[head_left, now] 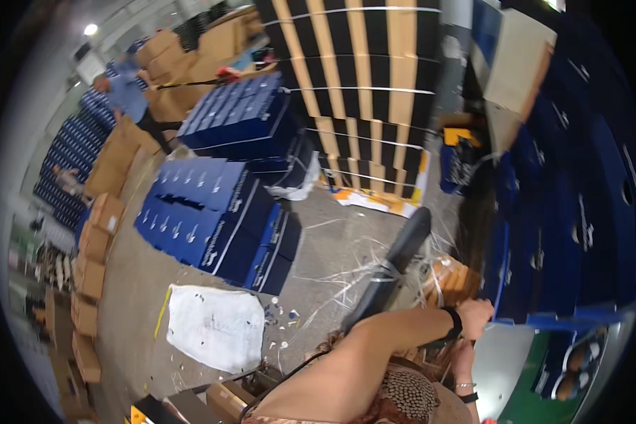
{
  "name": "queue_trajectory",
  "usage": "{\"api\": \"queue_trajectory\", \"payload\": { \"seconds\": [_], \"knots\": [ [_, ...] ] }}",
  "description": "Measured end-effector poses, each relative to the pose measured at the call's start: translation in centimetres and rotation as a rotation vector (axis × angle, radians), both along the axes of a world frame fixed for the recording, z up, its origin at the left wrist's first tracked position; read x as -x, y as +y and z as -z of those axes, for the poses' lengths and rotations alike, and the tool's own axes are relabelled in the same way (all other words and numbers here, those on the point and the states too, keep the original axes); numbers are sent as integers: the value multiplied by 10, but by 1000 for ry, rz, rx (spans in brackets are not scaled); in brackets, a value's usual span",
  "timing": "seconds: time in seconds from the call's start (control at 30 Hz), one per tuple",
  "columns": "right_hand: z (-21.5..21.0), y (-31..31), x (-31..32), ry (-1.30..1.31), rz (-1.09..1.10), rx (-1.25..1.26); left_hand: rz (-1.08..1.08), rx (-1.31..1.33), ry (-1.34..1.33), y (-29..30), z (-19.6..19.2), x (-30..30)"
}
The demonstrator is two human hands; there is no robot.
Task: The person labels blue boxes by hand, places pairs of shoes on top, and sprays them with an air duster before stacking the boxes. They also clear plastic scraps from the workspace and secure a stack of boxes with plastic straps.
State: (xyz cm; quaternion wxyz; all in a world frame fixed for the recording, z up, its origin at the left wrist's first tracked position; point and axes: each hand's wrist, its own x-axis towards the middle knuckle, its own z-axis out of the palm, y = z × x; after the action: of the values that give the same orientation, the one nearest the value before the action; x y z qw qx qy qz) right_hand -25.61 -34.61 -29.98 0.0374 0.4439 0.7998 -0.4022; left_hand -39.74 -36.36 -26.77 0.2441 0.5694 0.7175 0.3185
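My left hand (475, 318), a black band at its wrist, reaches across to the right with its fingers curled closed. It is at the lower corner of the stacked dark blue boxes (537, 233); what it holds, if anything, is hidden. Just below is my right hand (463, 359), with a bracelet and a dark band at the wrist. Its fingers are mostly hidden behind the left hand and forearm. Beyond the hands lie a brown cardboard piece (449, 281) and loose clear strapping strips (353, 272).
Blue boxes (201, 205) stand stacked on the floor at left, near a white sack (215, 326). A tall strapped black-and-tan stack (364, 92) rises ahead. A dark padded bar (392, 265) slants beside my arm. Another person (126, 99) stands far left among cartons (88, 272).
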Motion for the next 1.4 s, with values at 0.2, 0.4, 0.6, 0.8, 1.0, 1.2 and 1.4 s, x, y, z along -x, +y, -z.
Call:
{"api": "queue_trajectory", "payload": {
  "seconds": [0.2,0.4,0.6,0.8,1.0,1.2,1.4],
  "knots": [
    [73,3,46,467,-424,136,47,109,-83,-11,-6,21],
    [2,-19,111,446,-627,-25,-397,185,-36,-46,23,101],
    [-82,-16,172,-28,-934,266,-354,252,27,-101,4,130],
    [-21,102,210,355,-204,-175,-829,-365,-1061,-109,-70,163],
    [-2,135,228,477,272,302,-1122,-1059,-1202,-233,-132,205],
    [2,133,239,538,322,140,-1235,-1491,-801,-404,-207,173],
    [-115,-27,274,735,-677,-64,-1349,-1012,-514,-426,-242,41]
  ]
}}
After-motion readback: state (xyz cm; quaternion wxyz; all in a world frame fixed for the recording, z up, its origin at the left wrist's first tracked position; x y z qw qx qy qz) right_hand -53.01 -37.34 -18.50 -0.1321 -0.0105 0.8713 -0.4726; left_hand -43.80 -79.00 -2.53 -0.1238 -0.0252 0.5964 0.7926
